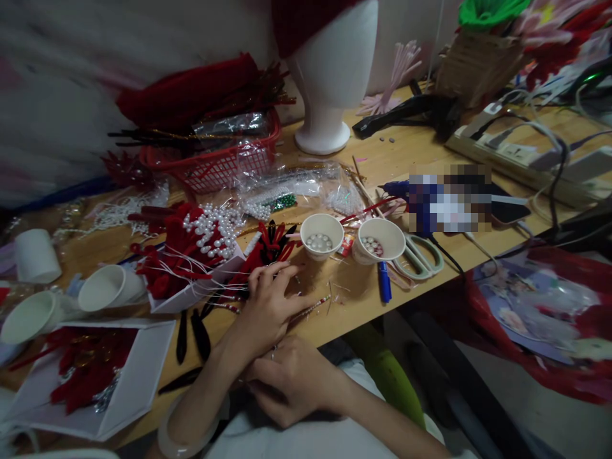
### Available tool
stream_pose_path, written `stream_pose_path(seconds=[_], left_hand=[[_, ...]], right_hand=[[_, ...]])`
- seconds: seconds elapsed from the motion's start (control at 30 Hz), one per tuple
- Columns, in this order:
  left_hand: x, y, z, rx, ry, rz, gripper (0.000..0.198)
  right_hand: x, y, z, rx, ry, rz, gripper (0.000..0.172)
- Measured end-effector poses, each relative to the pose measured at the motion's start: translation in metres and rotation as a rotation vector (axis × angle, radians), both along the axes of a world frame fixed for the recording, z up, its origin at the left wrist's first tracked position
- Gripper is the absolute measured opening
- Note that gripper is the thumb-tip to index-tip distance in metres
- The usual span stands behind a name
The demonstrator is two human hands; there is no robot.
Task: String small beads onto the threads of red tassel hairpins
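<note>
My left hand [272,303], a pale bangle [179,433] on its wrist, reaches over the table edge with its fingers apart and slightly bent. Beside its fingertips a thin strand of small red and pale beads [318,305] lies on the wood. Close to my lap, my right hand [296,382] is closed just below the left. A tiny shiny piece [274,350] shows at its curled fingers; what they hold is mostly hidden. Beyond the left hand stand two paper cups, a left cup [322,223] and a right cup [380,231], both with pearl beads inside.
A white box [222,274] holds red pieces and pearl sprays. Around it are a red basket [215,162], a white box lid [157,357], a foam head [329,83], scissors [430,255], a blue marker [384,282] and a power strip [521,153].
</note>
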State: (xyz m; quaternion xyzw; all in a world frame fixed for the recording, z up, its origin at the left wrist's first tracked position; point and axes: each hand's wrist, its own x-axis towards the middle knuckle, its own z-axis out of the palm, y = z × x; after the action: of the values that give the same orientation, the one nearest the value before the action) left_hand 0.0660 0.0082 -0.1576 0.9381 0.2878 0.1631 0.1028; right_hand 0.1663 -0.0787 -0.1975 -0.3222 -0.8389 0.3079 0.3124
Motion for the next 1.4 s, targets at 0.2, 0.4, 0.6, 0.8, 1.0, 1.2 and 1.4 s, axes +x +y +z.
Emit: stream_pose_path(seconds=[0.2, 0.4, 0.6, 0.8, 1.0, 1.2, 1.4], left_hand=[[-0.0009, 0.0002, -0.0013, -0.040, 0.019, -0.002, 0.028], [-0.0009, 0.0009, -0.0011, -0.035, -0.015, -0.022, 0.029], [-0.0026, 0.0001, -0.0017, -0.045, -0.042, -0.026, 0.036], [-0.0021, 0.0006, -0.0010, -0.046, -0.034, -0.020, 0.033], [-0.0026, 0.0006, 0.0007, -0.079, -0.038, -0.030, 0.032], [-0.0035, 0.0008, 0.0005, -0.095, -0.037, -0.037, 0.031], [-0.0047, 0.0011, 0.0002, -0.111, -0.053, -0.046, 0.029]], right_hand=[[-0.0017, -0.0003, -0.0021, 0.008, -0.005, -0.003, 0.012], [-0.0010, 0.0008, 0.0004, 0.033, -0.007, -0.007, 0.014], [-0.0003, 0.0011, 0.0021, 0.033, -0.031, 0.006, 0.013], [-0.0003, 0.0005, 0.0010, 0.032, -0.027, 0.004, 0.012], [-0.0004, 0.0006, 0.0003, 0.033, -0.019, 0.011, 0.013], [-0.0009, 0.0002, 0.0010, 0.038, -0.008, -0.012, 0.016], [-0.0009, 0.0007, 0.0010, 0.051, -0.031, -0.011, 0.013]])
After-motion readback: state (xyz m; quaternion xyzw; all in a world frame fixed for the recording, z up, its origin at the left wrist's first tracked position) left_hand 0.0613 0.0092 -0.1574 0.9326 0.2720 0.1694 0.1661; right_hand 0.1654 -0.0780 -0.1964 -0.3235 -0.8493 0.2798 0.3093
